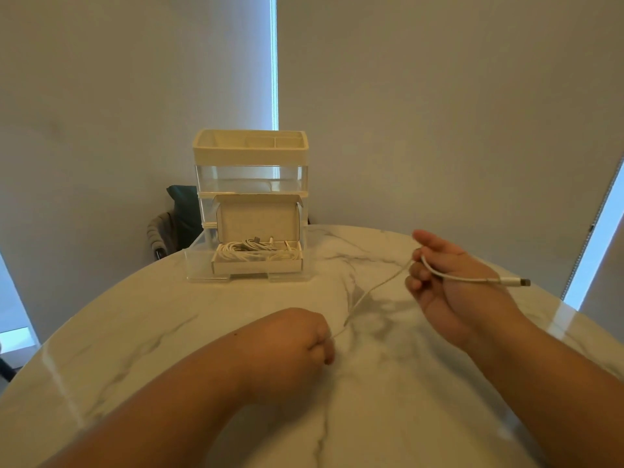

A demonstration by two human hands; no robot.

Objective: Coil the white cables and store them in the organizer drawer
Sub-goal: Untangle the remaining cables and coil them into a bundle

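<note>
**Head view: one cable stretched between two hands, drawer open and waiting**

In front of the organizer (251, 170), closest to the camera, the left hand (304, 339) sits low over the marble table (152, 332), fingers curled into a loose fist and pinching one end of a white cable (378, 288). The cable runs up and away, clear of the tabletop, to the right hand (449, 282), which is in front of the organizer and to its right. That hand is palm up with its fingers curled round the cable. The plug end (516, 282) lies across the wrist and sticks out past it.

This cable looks straightened, with no loops wound yet, so I judge the coiling to be just starting. It has yet to go into the store.

The organizer's bottom drawer (196, 261) is pulled out toward the hands. It holds a cardboard box (256, 266) with its lid raised, and coiled white cables (256, 251) lie bundled inside, so part of the job seems done.

By count there are two hands, one loose cable, one organizer, one open drawer and one box. The coils in the box are several, too tangled to number. Behind the organizer's left side stands a chair (182, 211).
</note>
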